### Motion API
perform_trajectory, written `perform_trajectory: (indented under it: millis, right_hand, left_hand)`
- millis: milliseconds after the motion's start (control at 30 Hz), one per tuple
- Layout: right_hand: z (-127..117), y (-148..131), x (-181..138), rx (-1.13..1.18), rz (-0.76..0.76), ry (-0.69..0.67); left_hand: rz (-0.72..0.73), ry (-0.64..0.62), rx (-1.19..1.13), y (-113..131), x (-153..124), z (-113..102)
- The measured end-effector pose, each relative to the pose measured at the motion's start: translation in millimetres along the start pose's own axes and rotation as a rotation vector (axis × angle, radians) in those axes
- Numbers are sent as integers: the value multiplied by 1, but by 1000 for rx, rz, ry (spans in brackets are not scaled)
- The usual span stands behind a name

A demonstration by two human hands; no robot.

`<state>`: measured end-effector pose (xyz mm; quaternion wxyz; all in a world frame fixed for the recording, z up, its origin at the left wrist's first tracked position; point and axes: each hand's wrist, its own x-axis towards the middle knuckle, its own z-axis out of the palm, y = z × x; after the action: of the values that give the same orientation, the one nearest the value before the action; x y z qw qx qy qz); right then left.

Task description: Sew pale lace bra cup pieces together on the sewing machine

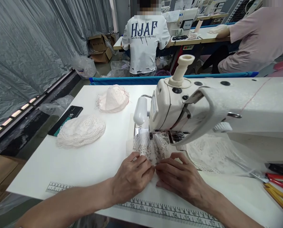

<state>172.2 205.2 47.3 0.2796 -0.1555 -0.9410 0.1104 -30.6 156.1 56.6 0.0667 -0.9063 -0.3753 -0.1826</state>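
A piece of white lace (144,144) lies gathered under the needle area of the white sewing machine (174,104). Its near edge runs down to both hands. My left hand (134,177) is closed, with fingertips pinching the lace from the left. My right hand (179,175) grips the same edge from the right with bent fingers, and the two hands almost touch. More white lace (212,152) is spread flat on the table under the machine arm, to the right of my right hand.
On the left of the white table (110,136) lie stacked lace pieces (80,131), a pale pink cup-shaped piece (114,98) and a dark phone (67,117). Scissors (269,180) rest at the right. A printed ruler (165,210) crosses the front. Two people sit beyond.
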Motion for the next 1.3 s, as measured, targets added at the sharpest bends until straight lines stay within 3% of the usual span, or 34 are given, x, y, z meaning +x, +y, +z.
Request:
perform_trajectory:
  millis: [333, 733, 1000, 1300]
  right_hand:
    - [-7, 8, 13, -108, 70, 77]
    - [-8, 41, 23, -391, 114, 32]
    - [-6, 44, 20, -383, 127, 37]
    - [-6, 44, 12, -337, 66, -9]
  left_hand:
    - [-87, 57, 26, -1, 9, 5]
    - [-135, -16, 132, -32, 33, 15]
    - [-119, 51, 176, -40, 36, 16]
    - [-92, 73, 234, -30, 38, 10]
